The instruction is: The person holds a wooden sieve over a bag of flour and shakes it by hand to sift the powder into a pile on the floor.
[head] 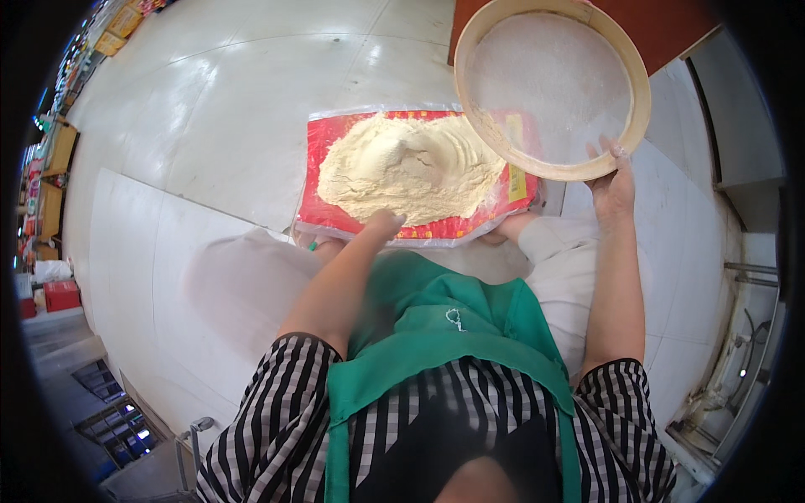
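Note:
A round sieve (548, 88) with a pale rim and fine mesh is held up at the upper right. My right hand (611, 182) grips its near rim, with fingertips showing inside the frame. Below and left of the sieve, a wide heap of pale yellow flour (415, 166) lies on a flattened red plastic sack (308, 217). The heap has a hollow near its middle and ridges at its right. My left hand (385, 223) is at the near edge of the heap; its thumb shows, but the other fingers are hard to make out.
A reddish-brown wooden surface (673, 31) stands behind the sieve. My green apron (459, 314) and bent knees are close to the sack. Pale floor tiles (251, 107) stretch to the left, toward shelves of goods (60, 151). A metal frame (742, 352) stands at the far right.

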### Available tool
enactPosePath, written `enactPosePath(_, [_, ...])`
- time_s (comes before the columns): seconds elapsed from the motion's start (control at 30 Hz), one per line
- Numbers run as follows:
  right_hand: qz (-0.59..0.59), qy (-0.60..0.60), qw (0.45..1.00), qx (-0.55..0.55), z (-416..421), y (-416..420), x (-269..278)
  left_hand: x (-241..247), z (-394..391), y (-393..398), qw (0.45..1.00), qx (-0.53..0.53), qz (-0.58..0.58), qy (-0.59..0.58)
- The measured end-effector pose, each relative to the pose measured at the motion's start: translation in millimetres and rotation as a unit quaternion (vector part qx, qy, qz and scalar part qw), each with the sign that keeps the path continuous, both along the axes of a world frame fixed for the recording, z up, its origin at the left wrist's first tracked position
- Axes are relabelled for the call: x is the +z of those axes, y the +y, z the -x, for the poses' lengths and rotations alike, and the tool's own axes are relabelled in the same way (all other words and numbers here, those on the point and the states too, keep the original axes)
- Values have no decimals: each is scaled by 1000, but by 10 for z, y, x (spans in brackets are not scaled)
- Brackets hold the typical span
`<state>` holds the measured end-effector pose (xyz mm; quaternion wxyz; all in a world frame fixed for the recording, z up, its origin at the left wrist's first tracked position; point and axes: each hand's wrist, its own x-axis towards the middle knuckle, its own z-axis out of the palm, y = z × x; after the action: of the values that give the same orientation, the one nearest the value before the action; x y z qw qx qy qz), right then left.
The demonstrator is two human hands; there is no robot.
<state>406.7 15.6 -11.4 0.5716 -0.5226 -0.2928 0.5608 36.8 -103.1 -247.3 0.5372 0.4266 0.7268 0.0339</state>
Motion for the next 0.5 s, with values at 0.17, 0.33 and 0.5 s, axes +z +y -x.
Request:
enactPosePath(0.17, [44,10,999,-24,-122,4,-225,1066,-235,295,989,70,-5,-132])
enactPosePath(0.33, [21,-33,999,24,0,-84,15,1804,86,614,975,70,-67,-200])
enactPosePath(0.5, [-54,-57,997,26,10,-179,305,2638,402,760,975,71,-143,-158])
